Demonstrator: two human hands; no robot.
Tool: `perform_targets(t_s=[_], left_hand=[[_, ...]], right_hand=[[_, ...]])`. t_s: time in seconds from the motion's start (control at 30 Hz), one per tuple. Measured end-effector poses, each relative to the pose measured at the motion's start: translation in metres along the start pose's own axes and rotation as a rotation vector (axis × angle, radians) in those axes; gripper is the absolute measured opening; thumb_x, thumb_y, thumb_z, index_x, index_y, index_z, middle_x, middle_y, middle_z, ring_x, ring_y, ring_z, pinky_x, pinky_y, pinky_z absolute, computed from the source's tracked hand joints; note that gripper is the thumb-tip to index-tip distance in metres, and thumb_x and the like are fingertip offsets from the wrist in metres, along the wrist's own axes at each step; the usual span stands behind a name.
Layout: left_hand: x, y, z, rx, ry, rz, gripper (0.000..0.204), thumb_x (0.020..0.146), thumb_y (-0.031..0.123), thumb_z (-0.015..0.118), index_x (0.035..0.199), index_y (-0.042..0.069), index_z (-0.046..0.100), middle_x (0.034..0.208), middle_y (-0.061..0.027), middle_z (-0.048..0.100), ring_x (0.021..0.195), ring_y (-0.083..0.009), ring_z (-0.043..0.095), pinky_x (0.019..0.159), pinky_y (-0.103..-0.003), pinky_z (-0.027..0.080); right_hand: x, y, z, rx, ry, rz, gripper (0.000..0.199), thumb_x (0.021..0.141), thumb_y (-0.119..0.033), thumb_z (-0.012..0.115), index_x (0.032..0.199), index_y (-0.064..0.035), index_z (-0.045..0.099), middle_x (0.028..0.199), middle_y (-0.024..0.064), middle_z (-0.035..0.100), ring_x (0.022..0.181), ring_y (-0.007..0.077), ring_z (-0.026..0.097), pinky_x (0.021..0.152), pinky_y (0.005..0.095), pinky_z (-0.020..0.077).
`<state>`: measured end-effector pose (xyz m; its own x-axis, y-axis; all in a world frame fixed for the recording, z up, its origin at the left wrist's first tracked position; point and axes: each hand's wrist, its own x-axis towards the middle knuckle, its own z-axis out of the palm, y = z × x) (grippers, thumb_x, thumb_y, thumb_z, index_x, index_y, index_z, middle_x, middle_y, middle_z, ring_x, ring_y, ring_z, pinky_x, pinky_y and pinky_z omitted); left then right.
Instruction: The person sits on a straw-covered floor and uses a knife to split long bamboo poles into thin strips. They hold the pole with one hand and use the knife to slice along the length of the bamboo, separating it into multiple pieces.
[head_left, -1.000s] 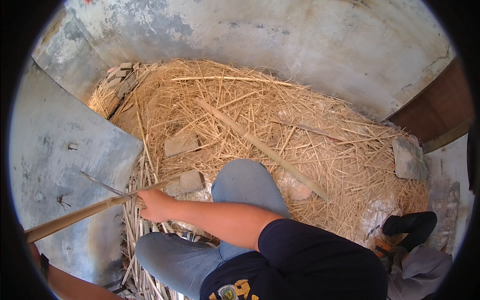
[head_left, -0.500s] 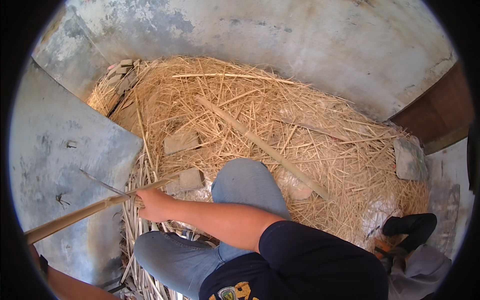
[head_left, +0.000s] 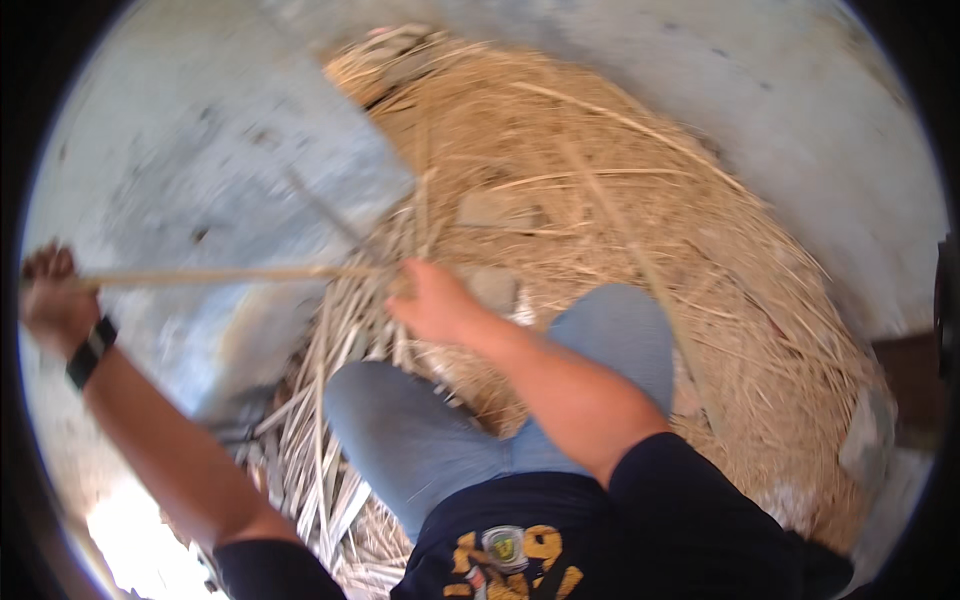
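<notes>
Weathered grey walls stand around a floor strewn with straw-coloured shavings. My left hand is curled around one end of a pale strip; a dark band sits on that wrist. Strip runs nearly level from this fist to my right hand, which is wrapped around a knife, blade angled up and leftward, blurred. Blade-to-strip contact: cannot tell. Outward: split slats heaped beside my left knee; a block just beyond my right hand; a long pole lying on the shavings, farther right.
</notes>
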<state>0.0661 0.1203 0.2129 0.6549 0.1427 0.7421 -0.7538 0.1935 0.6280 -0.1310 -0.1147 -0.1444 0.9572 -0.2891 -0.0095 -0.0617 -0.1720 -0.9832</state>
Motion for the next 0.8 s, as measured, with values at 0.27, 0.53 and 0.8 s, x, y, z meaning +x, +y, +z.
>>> perform_targets(t_s=[0.27,0.53,0.8], left_hand=[[-0.004,0.002,0.013,0.103,0.031,0.097,0.009,0.091,-0.001,0.037,0.092,-0.004,0.046,0.083,-0.0103,0.051,0.073,-0.0212,0.054,0.068,-0.031,0.049],[-0.038,0.009,0.062,0.069,0.119,0.059,0.012,0.085,-0.007,0.032,0.087,0.002,0.040,0.078,-0.0081,0.039,0.064,-0.0184,0.040,0.060,-0.031,0.038],[-0.028,-0.002,0.049,0.062,0.126,0.068,0.009,0.098,0.005,0.036,0.090,0.004,0.040,0.073,-0.0071,0.042,0.061,-0.0190,0.042,0.061,-0.030,0.043]], right_hand=[[-0.022,-0.062,0.005,-0.022,-0.157,-0.091,0.050,0.087,-0.022,0.069,0.123,0.0086,0.054,0.090,0.0236,0.067,0.074,0.0298,0.066,0.065,0.0396,0.0481],[-0.012,-0.023,-0.001,-0.215,-0.167,0.092,0.040,0.087,-0.015,0.063,0.117,0.0096,0.053,0.100,0.0299,0.067,0.095,0.0433,0.067,0.085,0.0471,0.0523],[-0.010,-0.031,0.020,-0.189,-0.143,-0.021,0.052,0.086,-0.019,0.065,0.127,0.0101,0.050,0.086,0.0287,0.066,0.083,0.0408,0.068,0.076,0.0454,0.0517]])
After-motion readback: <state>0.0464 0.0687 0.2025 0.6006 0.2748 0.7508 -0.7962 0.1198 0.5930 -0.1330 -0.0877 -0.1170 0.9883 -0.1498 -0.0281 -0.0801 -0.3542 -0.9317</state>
